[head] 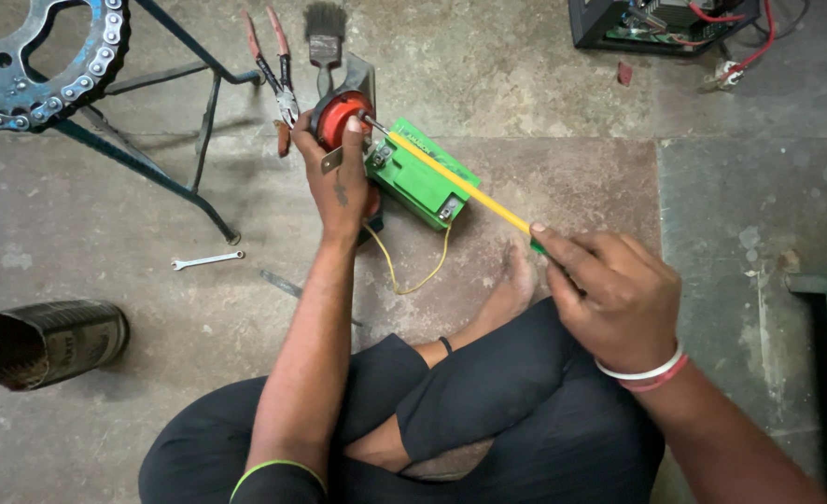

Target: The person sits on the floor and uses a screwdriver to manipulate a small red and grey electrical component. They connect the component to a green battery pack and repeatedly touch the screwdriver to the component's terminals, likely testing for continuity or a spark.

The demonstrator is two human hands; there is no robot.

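My left hand (341,182) grips a round red and black horn (340,118) with a metal bracket, held above the floor. My right hand (609,291) holds a long screwdriver (451,175) with a yellow shaft and green handle. Its tip touches the horn near my left index finger. Under the screwdriver sits a green rectangular battery (420,175) on the concrete floor. A thin yellow wire (404,278) loops from the horn's side to the battery terminal. I sit cross-legged, my bare foot (514,285) close to the battery.
Red-handled pliers (274,68) and a paint brush (325,35) lie beyond the horn. A small spanner (206,260) lies at left, near a dark ribbed cylinder (42,341). A chain sprocket on a metal stand (49,58) fills the top left. An open electronic unit (661,23) sits top right.
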